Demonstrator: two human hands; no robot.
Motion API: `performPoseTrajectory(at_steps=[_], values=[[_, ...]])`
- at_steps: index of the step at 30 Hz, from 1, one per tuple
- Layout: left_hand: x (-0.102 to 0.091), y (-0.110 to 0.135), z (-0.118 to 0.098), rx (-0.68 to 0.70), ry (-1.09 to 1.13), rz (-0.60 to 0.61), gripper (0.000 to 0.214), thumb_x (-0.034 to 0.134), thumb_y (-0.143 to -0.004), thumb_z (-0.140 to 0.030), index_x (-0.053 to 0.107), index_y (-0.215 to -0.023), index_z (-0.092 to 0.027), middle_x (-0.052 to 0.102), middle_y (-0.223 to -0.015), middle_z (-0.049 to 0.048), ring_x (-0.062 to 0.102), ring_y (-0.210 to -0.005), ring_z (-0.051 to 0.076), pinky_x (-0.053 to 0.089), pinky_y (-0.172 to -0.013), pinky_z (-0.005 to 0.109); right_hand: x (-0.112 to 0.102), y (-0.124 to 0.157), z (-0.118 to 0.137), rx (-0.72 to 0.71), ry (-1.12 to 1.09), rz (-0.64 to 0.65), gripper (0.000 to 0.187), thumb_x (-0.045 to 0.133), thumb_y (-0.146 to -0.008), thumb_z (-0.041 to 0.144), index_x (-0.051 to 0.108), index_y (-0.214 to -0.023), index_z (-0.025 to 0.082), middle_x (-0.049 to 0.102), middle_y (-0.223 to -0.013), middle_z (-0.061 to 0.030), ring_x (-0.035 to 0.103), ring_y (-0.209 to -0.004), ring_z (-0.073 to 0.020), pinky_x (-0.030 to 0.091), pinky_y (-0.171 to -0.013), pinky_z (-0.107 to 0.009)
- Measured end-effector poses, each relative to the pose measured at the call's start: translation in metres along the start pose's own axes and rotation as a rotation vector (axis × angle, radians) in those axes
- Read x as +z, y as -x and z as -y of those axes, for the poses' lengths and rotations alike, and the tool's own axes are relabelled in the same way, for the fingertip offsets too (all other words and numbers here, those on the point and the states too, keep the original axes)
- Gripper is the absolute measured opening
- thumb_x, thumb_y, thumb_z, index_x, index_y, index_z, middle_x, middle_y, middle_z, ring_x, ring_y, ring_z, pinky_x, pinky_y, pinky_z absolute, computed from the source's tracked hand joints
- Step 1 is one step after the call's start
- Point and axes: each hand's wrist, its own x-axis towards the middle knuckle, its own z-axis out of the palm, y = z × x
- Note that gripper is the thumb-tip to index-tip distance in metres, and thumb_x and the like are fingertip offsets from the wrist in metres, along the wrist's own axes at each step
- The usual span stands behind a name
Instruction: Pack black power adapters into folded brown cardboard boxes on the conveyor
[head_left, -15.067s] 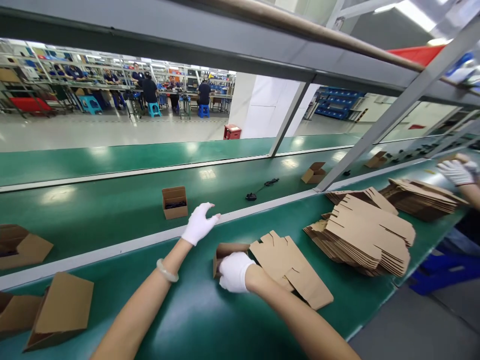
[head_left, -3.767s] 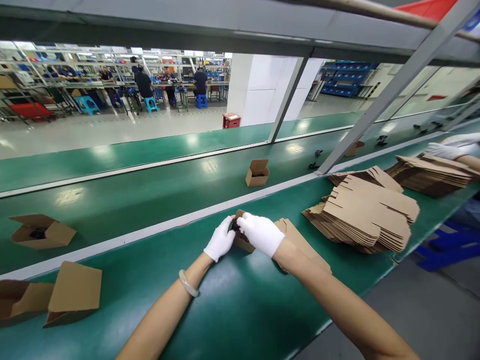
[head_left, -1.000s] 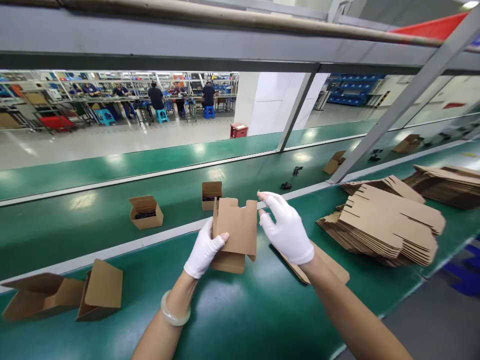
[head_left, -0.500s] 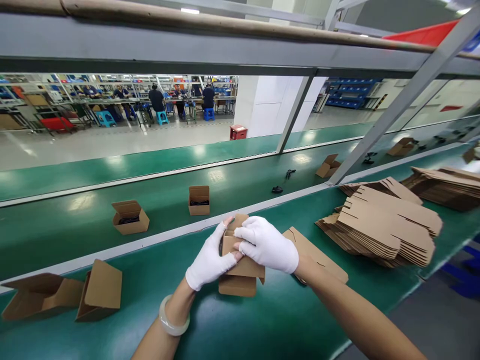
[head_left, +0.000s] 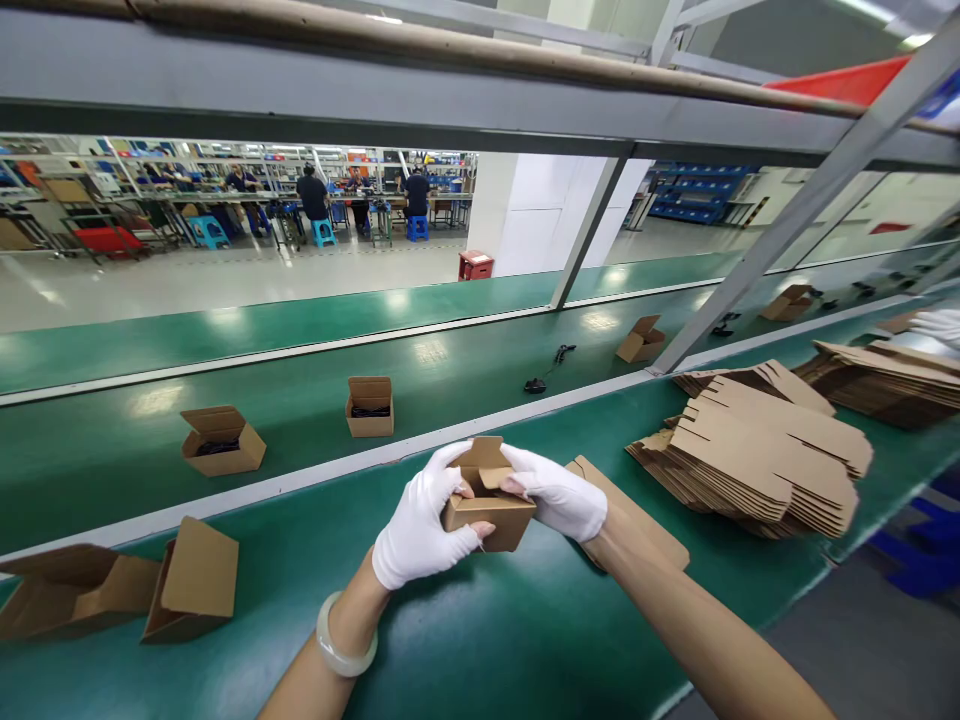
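Note:
Between my gloved hands is a small brown cardboard box (head_left: pixel 491 522), its top open and its back flap standing up. My left hand (head_left: pixel 424 520) grips the left side, with the thumb across the front wall. My right hand (head_left: pixel 559 492) closes on the right side, its fingertips at the top edge by a side flap. A flat cardboard blank (head_left: pixel 637 520) lies on the green bench just right of my right hand. Two open boxes stand on the bench to the left, the nearer one (head_left: pixel 199 570) with its flap raised.
A stack of flat cardboard blanks (head_left: pixel 757 460) lies on the right. Along the green belt (head_left: pixel 450 400) beyond the white rail sit open boxes with black contents (head_left: pixel 369 408) and black cabled items (head_left: pixel 535 385). A slanted metal post (head_left: pixel 772 220) rises at the right.
The box in my hands has been turned, and its front flaps no longer hang down; its open top now shows. My right hand has shifted to its right side. Boxes on the belt have moved left.

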Motion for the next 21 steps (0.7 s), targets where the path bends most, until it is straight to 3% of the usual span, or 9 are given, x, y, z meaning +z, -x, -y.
performPoseTrajectory(at_steps=[5,8,11,13,17,19,21], values=[[0.001,0.002,0.002,-0.006,0.110,-0.027,0.033,0.068,-0.071,-0.029,0.044,-0.094,-0.023,0.056,-0.113,0.0095,0.057,-0.100,0.023,0.045,-0.085,0.038,-0.010,-0.004,0.008,0.039,0.102,0.054,0.062,0.066,-0.065,0.038,0.050,-0.121,0.017,0.054,-0.127,-0.0107,0.053,-0.112,-0.0245,0.041,-0.094,-0.039],[0.001,0.003,0.003,0.025,0.107,-0.041,0.032,0.067,-0.073,-0.030,0.047,-0.096,-0.023,0.059,-0.099,0.0063,0.058,-0.088,0.020,0.046,-0.078,0.035,-0.015,-0.005,0.029,0.056,0.352,0.164,0.056,0.063,-0.071,0.040,0.053,-0.121,0.016,0.056,-0.125,-0.0092,0.053,-0.110,-0.0230,0.041,-0.092,-0.036],[0.002,0.002,0.003,0.075,0.107,0.005,0.028,0.066,-0.074,-0.031,0.049,-0.095,-0.023,0.060,-0.091,0.0045,0.057,-0.081,0.019,0.045,-0.073,0.033,-0.007,-0.008,0.048,0.101,0.734,0.242,0.034,0.058,-0.075,0.038,0.063,-0.101,0.017,0.066,-0.100,-0.0038,0.059,-0.089,-0.0193,0.045,-0.074,-0.028],[0.003,0.002,0.002,0.085,0.131,0.021,0.027,0.065,-0.075,-0.031,0.049,-0.096,-0.022,0.060,-0.092,0.0050,0.058,-0.082,0.019,0.046,-0.075,0.034,0.003,-0.011,0.054,0.107,0.959,0.252,0.020,0.056,-0.076,0.033,0.065,-0.084,0.017,0.064,-0.079,0.0000,0.057,-0.071,-0.0154,0.042,-0.059,-0.023],[0.004,0.001,0.001,0.052,0.140,0.023,0.029,0.065,-0.075,-0.032,0.050,-0.097,-0.022,0.060,-0.098,0.0067,0.058,-0.087,0.020,0.046,-0.077,0.033,0.014,-0.011,0.053,0.032,1.216,0.131,0.011,0.054,-0.073,0.025,0.063,-0.075,0.018,0.062,-0.069,0.0001,0.053,-0.061,-0.0141,0.038,-0.054,-0.023],[0.003,0.000,0.001,0.053,0.105,-0.018,0.032,0.066,-0.074,-0.033,0.050,-0.100,-0.023,0.058,-0.110,0.0088,0.057,-0.097,0.022,0.045,-0.084,0.035,0.009,-0.007,0.048,-0.060,1.096,-0.028,0.016,0.051,-0.075,0.026,0.063,-0.084,0.019,0.066,-0.082,-0.0032,0.057,-0.071,-0.0166,0.043,-0.061,-0.026],[0.003,-0.003,0.004,0.030,0.043,-0.187,0.036,0.065,-0.075,-0.034,0.050,-0.106,-0.024,0.053,-0.121,0.0099,0.053,-0.109,0.025,0.042,-0.092,0.038,0.000,-0.001,0.038,-0.153,0.823,-0.271,0.024,0.047,-0.081,0.033,0.060,-0.093,0.018,0.065,-0.094,-0.0073,0.059,-0.081,-0.0182,0.046,-0.070,-0.030]])
